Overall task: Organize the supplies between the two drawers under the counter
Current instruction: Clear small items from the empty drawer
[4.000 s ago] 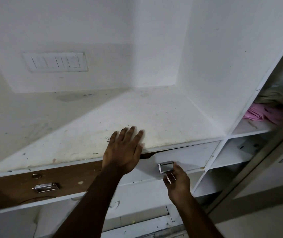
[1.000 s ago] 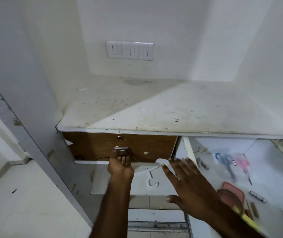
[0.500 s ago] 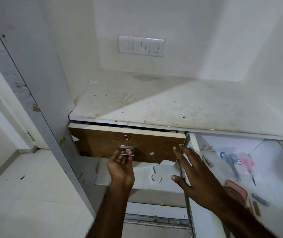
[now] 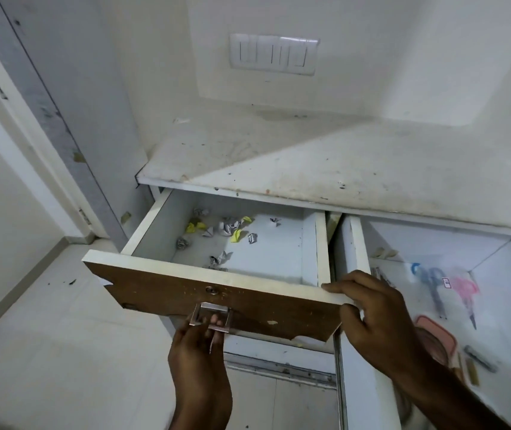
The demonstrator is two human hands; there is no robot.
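The left drawer [image 4: 161, 285] with a brown front stands pulled out under the counter [image 4: 341, 169]. Inside lie several crumpled paper scraps [image 4: 226, 228], white and yellow. My left hand [image 4: 200, 342] grips the metal handle [image 4: 212, 315] on the drawer front. My right hand [image 4: 369, 308] holds the front's right top corner. The right drawer [image 4: 353, 262] is open too, holding blue scissors [image 4: 432, 282], pink scissors [image 4: 466, 293], a pink-rimmed case [image 4: 443, 336] partly hidden by my right arm, and small metal items [image 4: 479, 358].
A switch panel [image 4: 274, 54] is on the back wall. A grey door frame [image 4: 52, 119] runs down the left side, with tiled floor [image 4: 46, 336] below. A drawer rail [image 4: 279, 366] shows under the left drawer.
The left drawer has slid far out, showing the paper scraps inside. My right hand moved from beside the drawer front to grip its right corner.
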